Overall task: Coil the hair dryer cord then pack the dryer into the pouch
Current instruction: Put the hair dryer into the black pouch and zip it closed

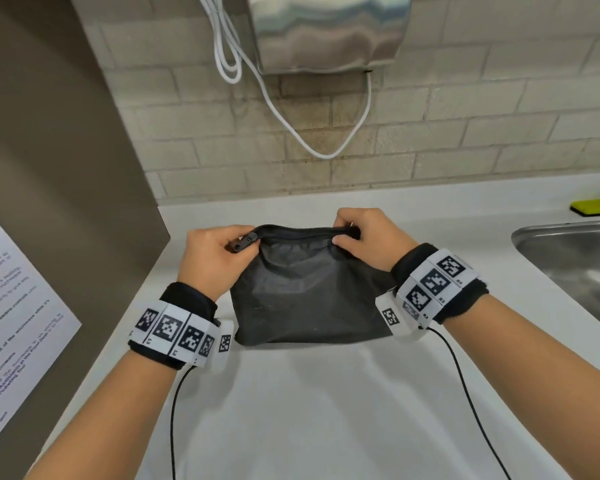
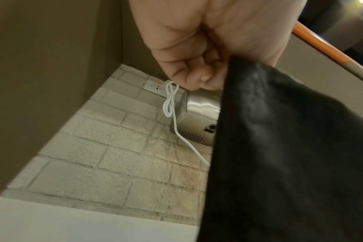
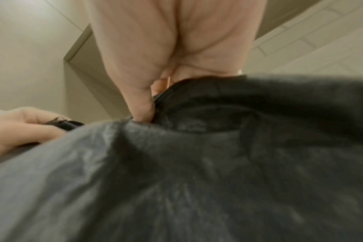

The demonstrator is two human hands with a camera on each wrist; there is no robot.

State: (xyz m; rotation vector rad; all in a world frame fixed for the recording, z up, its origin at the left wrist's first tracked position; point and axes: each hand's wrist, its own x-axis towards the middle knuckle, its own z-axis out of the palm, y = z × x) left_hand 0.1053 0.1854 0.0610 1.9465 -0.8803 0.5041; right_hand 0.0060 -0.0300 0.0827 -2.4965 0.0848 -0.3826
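A black fabric pouch (image 1: 309, 292) stands on the white counter (image 1: 326, 410), its zipper running along the top edge and looking closed. My left hand (image 1: 219, 252) pinches the zipper pull (image 1: 245, 241) at the pouch's top left corner. At the top right corner my right hand (image 1: 361, 239) grips the pouch's edge, thumb in front. The left wrist view shows the left hand (image 2: 197, 54) curled beside the dark pouch (image 2: 290, 155). In the right wrist view the thumb of my right hand (image 3: 143, 104) presses the pouch (image 3: 197, 180) fabric. The hair dryer is hidden.
A steel hand dryer (image 1: 329, 32) hangs on the brick wall with a white cable (image 1: 319, 147) looping below it. A steel sink (image 1: 575, 261) lies at the right, with a yellow sponge (image 1: 596, 206) behind it. A brown panel (image 1: 66, 150) bearing a printed notice (image 1: 11, 306) stands at the left.
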